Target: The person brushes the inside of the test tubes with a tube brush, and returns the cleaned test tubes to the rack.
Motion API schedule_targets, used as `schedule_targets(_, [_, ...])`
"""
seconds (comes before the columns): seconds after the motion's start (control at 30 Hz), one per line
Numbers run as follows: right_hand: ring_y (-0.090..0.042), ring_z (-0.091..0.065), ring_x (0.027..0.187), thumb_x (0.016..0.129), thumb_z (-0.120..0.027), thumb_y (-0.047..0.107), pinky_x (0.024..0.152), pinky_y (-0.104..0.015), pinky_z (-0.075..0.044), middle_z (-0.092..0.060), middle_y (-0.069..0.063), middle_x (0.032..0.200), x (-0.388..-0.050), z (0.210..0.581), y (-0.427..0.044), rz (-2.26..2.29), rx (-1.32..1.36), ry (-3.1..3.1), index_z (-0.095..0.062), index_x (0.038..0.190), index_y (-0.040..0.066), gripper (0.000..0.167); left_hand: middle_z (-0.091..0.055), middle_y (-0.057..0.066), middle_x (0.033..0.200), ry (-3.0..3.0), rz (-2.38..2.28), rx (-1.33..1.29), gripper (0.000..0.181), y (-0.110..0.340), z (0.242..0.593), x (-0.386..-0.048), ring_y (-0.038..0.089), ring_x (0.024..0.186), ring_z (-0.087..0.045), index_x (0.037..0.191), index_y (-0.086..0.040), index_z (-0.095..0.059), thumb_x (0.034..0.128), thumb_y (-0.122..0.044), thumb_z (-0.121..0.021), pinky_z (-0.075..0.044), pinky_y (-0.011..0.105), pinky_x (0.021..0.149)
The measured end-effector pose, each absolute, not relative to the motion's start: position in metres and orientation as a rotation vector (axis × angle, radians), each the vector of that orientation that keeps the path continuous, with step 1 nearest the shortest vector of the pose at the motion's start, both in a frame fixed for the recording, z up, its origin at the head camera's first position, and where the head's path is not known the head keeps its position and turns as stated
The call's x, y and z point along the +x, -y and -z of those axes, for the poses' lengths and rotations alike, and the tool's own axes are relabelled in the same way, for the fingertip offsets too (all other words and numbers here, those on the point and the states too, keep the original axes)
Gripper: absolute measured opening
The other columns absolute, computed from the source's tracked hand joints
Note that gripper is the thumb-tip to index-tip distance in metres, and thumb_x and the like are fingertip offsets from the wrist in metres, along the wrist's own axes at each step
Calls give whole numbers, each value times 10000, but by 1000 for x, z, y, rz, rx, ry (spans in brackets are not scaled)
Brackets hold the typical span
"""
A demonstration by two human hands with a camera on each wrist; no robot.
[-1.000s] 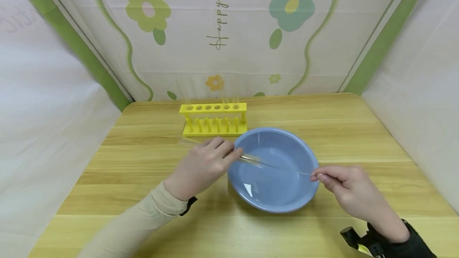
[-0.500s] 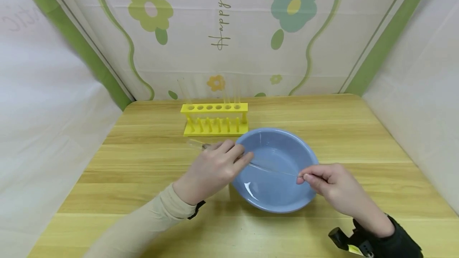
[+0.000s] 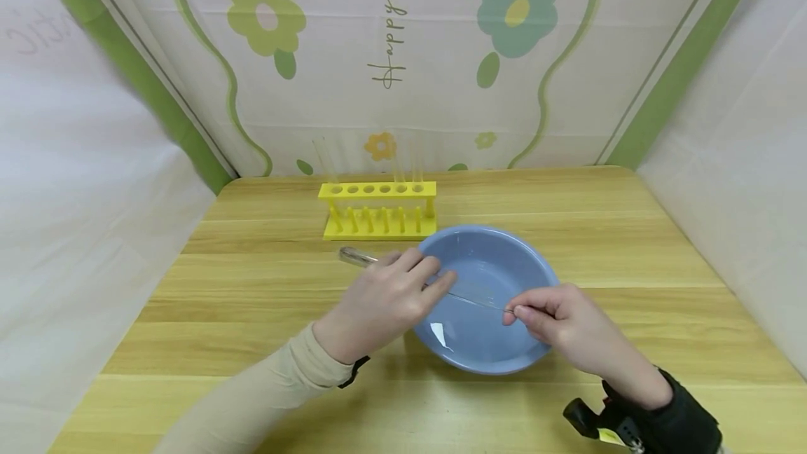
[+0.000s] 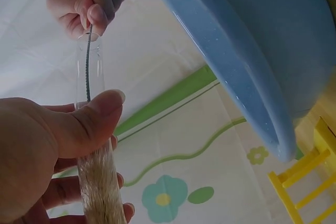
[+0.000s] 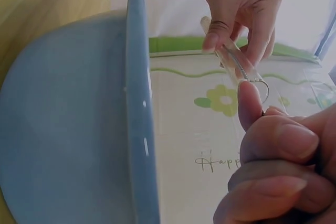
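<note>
A basin (image 3: 485, 352) is borne by the wood-grained table (image 3: 239, 286); a yellow rack (image 3: 378, 236) is stood behind the basin, to its left.

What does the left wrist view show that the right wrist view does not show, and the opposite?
Only the left wrist view shows the yellow rack. Only the right wrist view shows the wire loop by the right hand and some printed lettering. Both show that hand, the left hand, the blue basin, the glass tube and the twisted wire inside it.

The left arm (image 3: 242, 398) wears a cream sleeve (image 3: 296, 363) and black strap (image 3: 354, 373); a wide black band (image 3: 674, 412) with a yellow patch (image 3: 609, 436) wraps the right wrist (image 3: 642, 385)
</note>
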State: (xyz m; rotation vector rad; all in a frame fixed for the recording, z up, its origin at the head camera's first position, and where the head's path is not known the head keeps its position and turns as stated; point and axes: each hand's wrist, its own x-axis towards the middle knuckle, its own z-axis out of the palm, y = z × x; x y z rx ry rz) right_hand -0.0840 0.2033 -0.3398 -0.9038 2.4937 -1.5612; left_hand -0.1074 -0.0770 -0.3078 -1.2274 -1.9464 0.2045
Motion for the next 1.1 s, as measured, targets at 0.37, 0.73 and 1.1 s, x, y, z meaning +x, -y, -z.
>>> schedule_targets(0.37, [-55,-380,440,988,-549,-5,375,-213,-317,-436,112,578,-87,340,-200,1499,-876,-2480,-718,916,112,218,-599,45,864,1941,-216,-1219,190,76,308,-107,205,743,-591,1041,-78,-715,931,8,-586,-544,258,626])
schedule_targets(0.73, [-20,-406,483,1010,-563,81,438,-209,-392,-434,144,600,-97,342,-200,1329,-1016,-2444,-717,954,154,180,-615,57,896,1966,-229,-1195,200,82,304,-110,220,832,-628,1021,-72,-723,932,18,-569,-560,312,739])
schedule_targets(1.1, [-63,-706,775,801,-778,32,598,-262,-562,-731,116,855,-99,347,-189,949,-1355,-3113,-781,922,145,166,-663,60,896,2095,-252,-1179,165,87,306,-116,223,776,-627,1045,-79,-725,912,-29,-642,-560,285,627])
